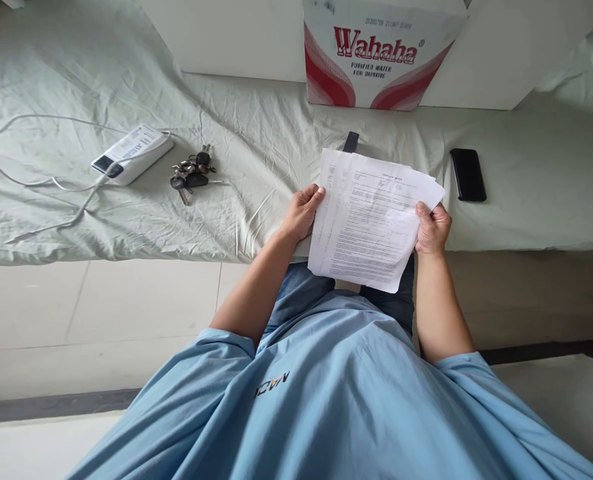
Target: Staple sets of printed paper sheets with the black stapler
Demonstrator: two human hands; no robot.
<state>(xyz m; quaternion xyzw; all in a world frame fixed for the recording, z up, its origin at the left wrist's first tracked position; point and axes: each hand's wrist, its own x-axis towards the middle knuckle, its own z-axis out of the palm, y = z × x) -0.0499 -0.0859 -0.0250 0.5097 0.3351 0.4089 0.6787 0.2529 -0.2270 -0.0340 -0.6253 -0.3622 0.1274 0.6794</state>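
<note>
Several printed paper sheets (371, 227), loosely fanned with their edges offset, are held up over my lap and the near edge of the cloth-covered table. My left hand (303, 210) is closed on their left edge, thumb on top. At the right edge my right hand (432, 227) pinches the same sheets, its thumb on the printed face and its fingers behind. Just beyond the top edge of the papers lies a small black object (351, 142), partly covered by them; its kind cannot be made out.
A black phone (468, 175) lies right of the papers. To the left are a bunch of keys (194, 172) and a white power bank (133, 153) with a white cable (71, 217). A Wahaha water carton (376, 57) stands at the back on the pale green tablecloth (256, 140).
</note>
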